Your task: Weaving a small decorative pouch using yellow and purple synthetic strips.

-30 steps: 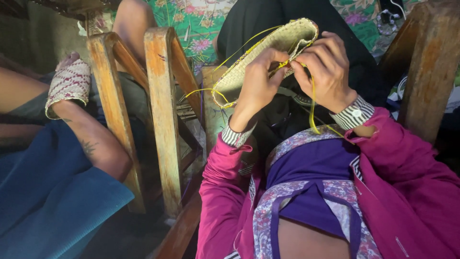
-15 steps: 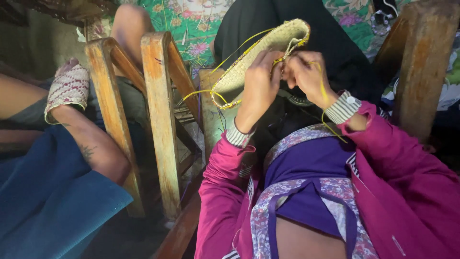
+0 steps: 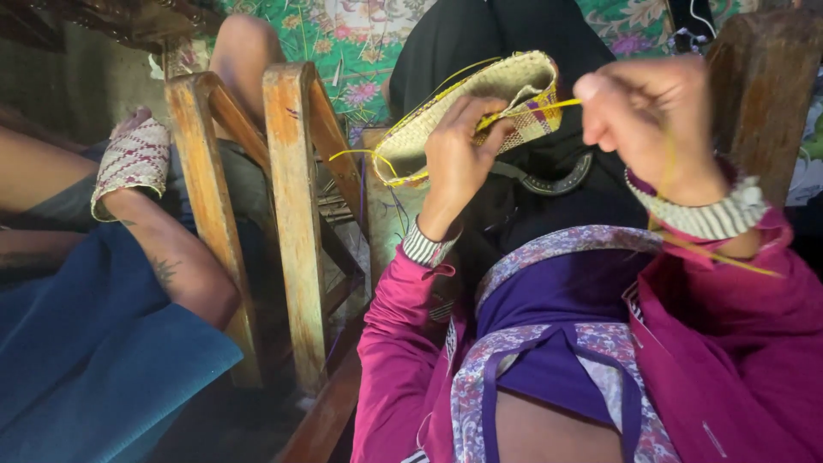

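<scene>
Above the lap, two hands work a yellow strip into a small woven basket.

Held up in front of the dark clothing, the woven basket [image 3: 480, 107] lies tilted, its pale straw rim edged in yellow, with a patch of purple pattern near the right end; the left hand [image 3: 459, 163] has its grip closed on the basket's lower edge, thumb and fingers pinching the weave; the right hand [image 3: 656, 120] sits just beside the basket's right end, grip closed on a thin yellow strip [image 3: 557, 105] that runs taut from the fingers to the basket; loose yellow strands trail off the basket's left end; both wrists wear striped cuffs under magenta sleeves; to the left stands a wooden chair frame [image 3: 296, 223], and beyond it another person's arm [image 3: 171, 257] rests beside a second patterned woven piece [image 3: 133, 163] over blue cloth [image 3: 77, 360].
</scene>
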